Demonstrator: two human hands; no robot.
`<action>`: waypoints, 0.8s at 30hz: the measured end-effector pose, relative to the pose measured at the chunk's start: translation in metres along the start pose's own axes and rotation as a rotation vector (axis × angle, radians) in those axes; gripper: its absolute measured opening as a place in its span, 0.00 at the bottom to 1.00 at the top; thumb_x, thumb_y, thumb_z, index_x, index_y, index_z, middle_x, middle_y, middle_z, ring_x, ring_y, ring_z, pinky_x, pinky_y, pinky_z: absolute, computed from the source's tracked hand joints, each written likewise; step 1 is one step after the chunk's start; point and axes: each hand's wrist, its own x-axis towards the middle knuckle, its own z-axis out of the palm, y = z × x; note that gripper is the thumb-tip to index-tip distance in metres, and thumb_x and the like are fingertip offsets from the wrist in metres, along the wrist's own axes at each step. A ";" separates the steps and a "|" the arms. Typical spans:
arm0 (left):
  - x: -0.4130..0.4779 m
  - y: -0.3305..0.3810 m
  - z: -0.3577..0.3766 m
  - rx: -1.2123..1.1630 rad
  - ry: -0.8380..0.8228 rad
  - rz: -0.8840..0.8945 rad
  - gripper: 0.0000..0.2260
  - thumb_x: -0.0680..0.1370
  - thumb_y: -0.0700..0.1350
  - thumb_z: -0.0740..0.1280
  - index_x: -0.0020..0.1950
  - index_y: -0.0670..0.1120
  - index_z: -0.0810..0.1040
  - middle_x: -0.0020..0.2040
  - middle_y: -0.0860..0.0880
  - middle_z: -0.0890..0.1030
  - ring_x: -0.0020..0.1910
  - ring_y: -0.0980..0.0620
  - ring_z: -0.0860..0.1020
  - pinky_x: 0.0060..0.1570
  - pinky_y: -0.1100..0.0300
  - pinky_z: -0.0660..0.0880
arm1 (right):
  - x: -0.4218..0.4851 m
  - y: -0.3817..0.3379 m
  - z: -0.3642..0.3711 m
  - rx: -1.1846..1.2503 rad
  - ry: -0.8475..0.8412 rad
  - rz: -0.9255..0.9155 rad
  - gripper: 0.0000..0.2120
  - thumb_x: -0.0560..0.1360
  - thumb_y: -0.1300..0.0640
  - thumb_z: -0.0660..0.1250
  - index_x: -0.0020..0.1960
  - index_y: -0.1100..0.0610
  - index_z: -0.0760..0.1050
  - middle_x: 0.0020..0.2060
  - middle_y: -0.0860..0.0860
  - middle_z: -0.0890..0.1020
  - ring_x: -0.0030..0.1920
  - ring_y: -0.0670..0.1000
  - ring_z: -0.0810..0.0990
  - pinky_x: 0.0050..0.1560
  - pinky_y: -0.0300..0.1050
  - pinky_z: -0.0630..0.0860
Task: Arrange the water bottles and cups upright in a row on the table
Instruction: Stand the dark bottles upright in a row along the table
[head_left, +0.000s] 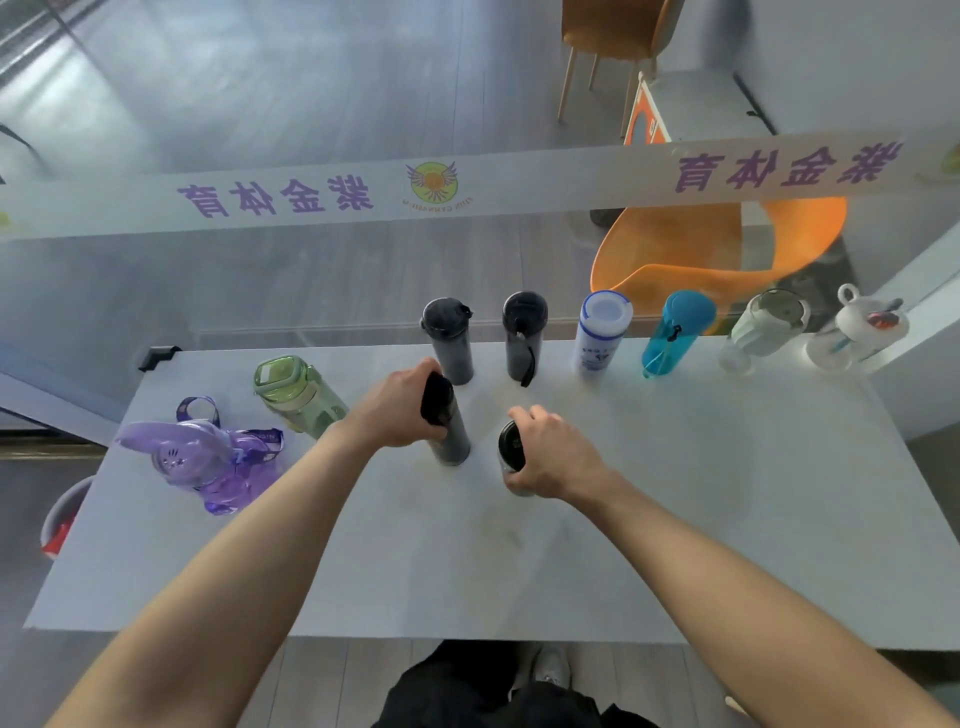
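grey table (675, 519) lies bare before both gripped bottles.

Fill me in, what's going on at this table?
A person is lining up drinkware on a white table. Six pieces already stand in a row along the far edge, from a dark bottle to a white cup. The left hand grips a dark tumbler, the right hand another dark bottle. A green bottle and a purple bottle still lie on their sides at left.
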 end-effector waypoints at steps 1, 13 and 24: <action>-0.001 -0.001 0.000 -0.002 0.010 -0.007 0.29 0.66 0.50 0.81 0.60 0.52 0.70 0.49 0.51 0.79 0.48 0.45 0.78 0.43 0.48 0.79 | -0.001 0.000 0.002 0.015 0.022 0.008 0.35 0.67 0.43 0.79 0.68 0.53 0.69 0.56 0.54 0.77 0.59 0.60 0.80 0.56 0.55 0.82; 0.045 -0.060 -0.060 0.128 0.043 -0.049 0.30 0.62 0.48 0.82 0.58 0.47 0.71 0.49 0.46 0.80 0.47 0.41 0.79 0.43 0.47 0.81 | 0.033 -0.064 0.019 0.116 0.089 0.044 0.29 0.66 0.43 0.79 0.59 0.53 0.69 0.52 0.52 0.77 0.55 0.58 0.79 0.53 0.52 0.81; 0.117 -0.086 -0.092 0.133 -0.016 0.018 0.29 0.65 0.44 0.81 0.57 0.44 0.69 0.47 0.44 0.78 0.43 0.43 0.79 0.32 0.52 0.73 | 0.071 -0.115 0.032 0.166 0.160 0.154 0.31 0.66 0.43 0.79 0.62 0.54 0.70 0.55 0.53 0.80 0.57 0.60 0.81 0.57 0.53 0.80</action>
